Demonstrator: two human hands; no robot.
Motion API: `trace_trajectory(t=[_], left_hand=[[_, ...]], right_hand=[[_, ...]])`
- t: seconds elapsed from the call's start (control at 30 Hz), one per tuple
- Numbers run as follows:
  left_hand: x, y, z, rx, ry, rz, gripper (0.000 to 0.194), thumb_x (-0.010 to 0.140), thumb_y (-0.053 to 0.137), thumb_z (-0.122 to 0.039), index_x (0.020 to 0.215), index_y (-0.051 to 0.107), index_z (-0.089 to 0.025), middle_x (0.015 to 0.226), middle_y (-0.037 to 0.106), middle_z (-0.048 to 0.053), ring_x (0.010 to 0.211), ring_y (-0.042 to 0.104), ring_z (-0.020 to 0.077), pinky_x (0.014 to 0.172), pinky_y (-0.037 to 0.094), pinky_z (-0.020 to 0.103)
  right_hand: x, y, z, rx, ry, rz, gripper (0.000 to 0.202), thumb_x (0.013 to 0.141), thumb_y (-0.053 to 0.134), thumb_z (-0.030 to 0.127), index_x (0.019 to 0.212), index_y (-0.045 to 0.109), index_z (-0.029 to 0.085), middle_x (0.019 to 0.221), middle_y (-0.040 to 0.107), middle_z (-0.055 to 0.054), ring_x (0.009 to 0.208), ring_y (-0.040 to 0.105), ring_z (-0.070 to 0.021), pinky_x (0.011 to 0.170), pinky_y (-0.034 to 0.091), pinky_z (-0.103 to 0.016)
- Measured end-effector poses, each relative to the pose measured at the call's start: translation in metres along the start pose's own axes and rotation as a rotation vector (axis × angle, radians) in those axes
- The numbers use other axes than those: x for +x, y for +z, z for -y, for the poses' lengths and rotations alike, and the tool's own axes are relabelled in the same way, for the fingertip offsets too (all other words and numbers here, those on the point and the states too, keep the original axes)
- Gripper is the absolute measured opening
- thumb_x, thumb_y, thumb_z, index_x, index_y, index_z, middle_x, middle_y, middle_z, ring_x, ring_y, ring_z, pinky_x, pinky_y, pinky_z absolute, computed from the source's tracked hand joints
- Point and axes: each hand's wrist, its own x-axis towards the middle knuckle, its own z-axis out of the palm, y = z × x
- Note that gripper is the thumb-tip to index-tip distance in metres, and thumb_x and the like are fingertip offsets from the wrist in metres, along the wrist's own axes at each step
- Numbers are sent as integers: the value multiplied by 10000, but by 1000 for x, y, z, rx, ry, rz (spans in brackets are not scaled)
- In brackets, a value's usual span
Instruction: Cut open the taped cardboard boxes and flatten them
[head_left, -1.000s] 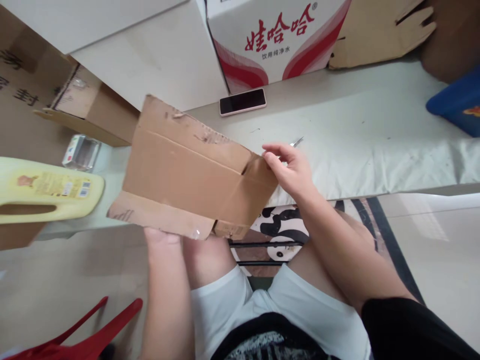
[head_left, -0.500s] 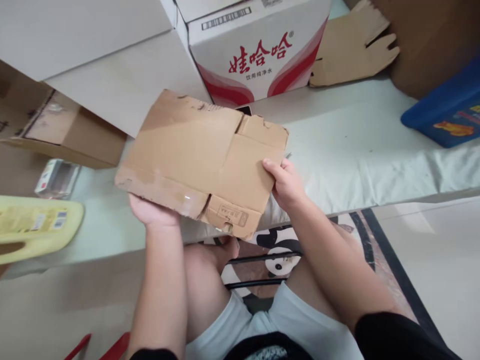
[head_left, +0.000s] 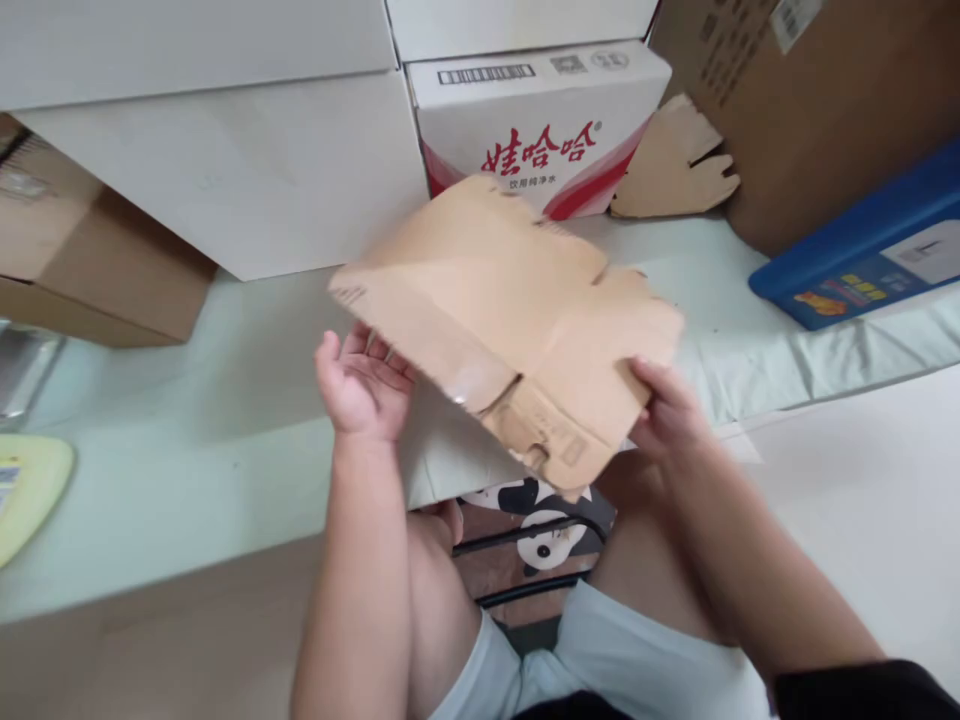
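A flattened brown cardboard box (head_left: 495, 290) is held tilted above the pale green cloth, its edges ragged and slotted. My right hand (head_left: 667, 405) grips its right edge, thumb on top and fingers underneath. At the lower left edge is my left hand (head_left: 371, 385), palm up with thumb and fingers apart. Its fingertips reach beneath the cardboard's edge, and whether they touch it I cannot tell.
Behind the cardboard stands a white carton with red lettering (head_left: 540, 130), beside larger white boxes (head_left: 247, 170). A brown carton (head_left: 112, 250) sits left, a blue container (head_left: 862, 250) right. Another cardboard piece (head_left: 667, 165) leans at the back. A yellow-green bottle (head_left: 37, 490) lies on the cloth (head_left: 262, 480).
The cardboard has shifted to the right with my right hand, relative to the view. My left hand has come off its underside and opened. The view has turned slightly.
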Motion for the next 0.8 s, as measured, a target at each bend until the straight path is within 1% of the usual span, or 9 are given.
trace_trajectory(t=[0.1, 0.2, 0.3, 0.37, 0.5, 0.57, 0.63, 0.7, 0.8], left_hand=[[-4, -3, -10, -76, -105, 4, 437, 781, 614, -630, 944, 672, -229, 886, 742, 42, 725, 728, 178, 660, 584, 298], [-7, -2, -16, -135, -141, 35, 388, 759, 651, -580, 898, 677, -218, 794, 727, 35, 647, 705, 175, 618, 572, 296], [-8, -1, -19, -161, -155, 62, 381, 734, 680, -566, 860, 672, -207, 751, 712, 32, 611, 686, 168, 600, 559, 294], [-8, -1, -19, -173, -156, 70, 383, 725, 691, -564, 851, 667, -203, 747, 701, 25, 606, 680, 163, 603, 555, 295], [-5, -3, -19, -161, -138, 71, 395, 741, 686, -579, 860, 651, -204, 758, 681, 21, 626, 684, 169, 630, 558, 312], [-3, -3, -18, -152, -130, 64, 401, 747, 679, -587, 857, 648, -203, 756, 673, 23, 624, 679, 171, 631, 555, 316], [-1, -4, -18, -154, -127, 62, 401, 751, 676, -588, 855, 648, -202, 758, 669, 24, 623, 676, 171, 627, 552, 316], [1, -4, -19, -169, -125, 60, 395, 753, 674, -585, 852, 647, -203, 759, 667, 25, 621, 672, 169, 620, 548, 311], [3, -5, -23, -205, -126, 48, 369, 749, 671, -567, 834, 648, -209, 747, 661, 24, 608, 655, 161, 606, 541, 302]], right_hand=[[-14, -34, 17, -10, -141, -258, 402, 585, 819, 478, 771, 542, 253, 549, 482, 77, 346, 290, -47, 277, 178, -198], [-22, -63, 38, -51, -332, -506, 332, 583, 828, 320, 737, 534, 292, 662, 573, 47, 462, 462, -77, 316, 263, -197], [-15, -79, 57, -178, -470, -619, 267, 679, 804, 281, 686, 538, 311, 721, 618, 6, 532, 528, -91, 367, 342, -246], [3, -82, 70, -271, -513, -662, 219, 757, 769, 295, 693, 560, 312, 700, 603, 2, 507, 519, -86, 387, 379, -256], [69, -70, 99, -374, -524, -710, 226, 877, 688, 300, 736, 512, 284, 636, 543, 42, 461, 494, -57, 445, 424, -228], [106, -55, 112, -375, -479, -670, 262, 894, 695, 313, 749, 483, 262, 629, 518, 62, 519, 553, -83, 475, 471, -221], [132, -36, 117, -373, -363, -556, 216, 911, 687, 261, 765, 530, 238, 688, 600, 27, 642, 653, -103, 573, 551, -228], [141, -18, 112, -374, -251, -458, 167, 949, 623, 195, 788, 580, 206, 746, 670, -22, 695, 695, -103, 661, 585, -230], [128, 1, 92, -392, -150, -354, 144, 979, 559, 179, 848, 620, 175, 776, 712, -60, 690, 712, -115, 687, 598, -239]])
